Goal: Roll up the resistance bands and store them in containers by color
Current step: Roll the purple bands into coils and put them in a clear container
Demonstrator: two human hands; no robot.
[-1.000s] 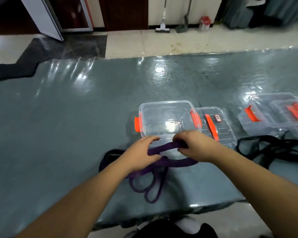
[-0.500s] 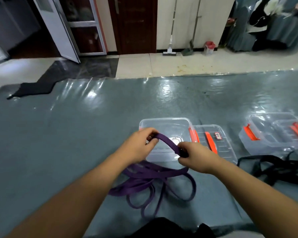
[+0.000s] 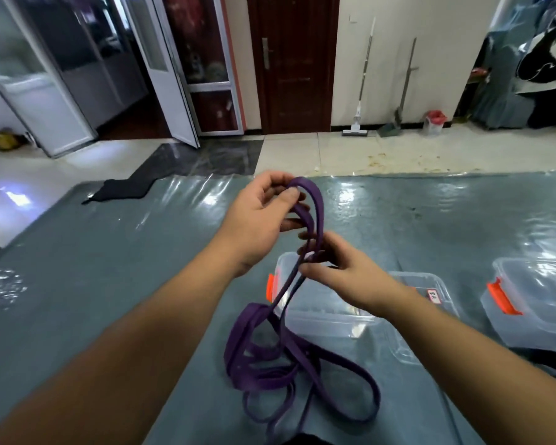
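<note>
A long purple resistance band (image 3: pixel 264 358) hangs in loose loops from both hands down onto the grey-green table (image 3: pixel 109 284). My left hand (image 3: pixel 260 216) is raised and pinches the band's top loop between thumb and fingers. Just below it, my right hand (image 3: pixel 337 268) grips the two strands together. Under my hands stands a clear plastic container (image 3: pixel 318 316) with an orange latch, partly hidden by my right forearm. Its lid (image 3: pixel 430 290) lies beside it on the right.
A second clear container (image 3: pixel 533 306) with an orange latch stands at the right edge. A black band (image 3: pixel 552 361) lies in front of it, mostly hidden by my right arm. Beyond the table are tiled floor, doors and cleaning tools against the wall.
Both hands have lifted the purple band off the table, the left hand rising higher. The top loop now stands upright between them, and the camera has tilted up.
</note>
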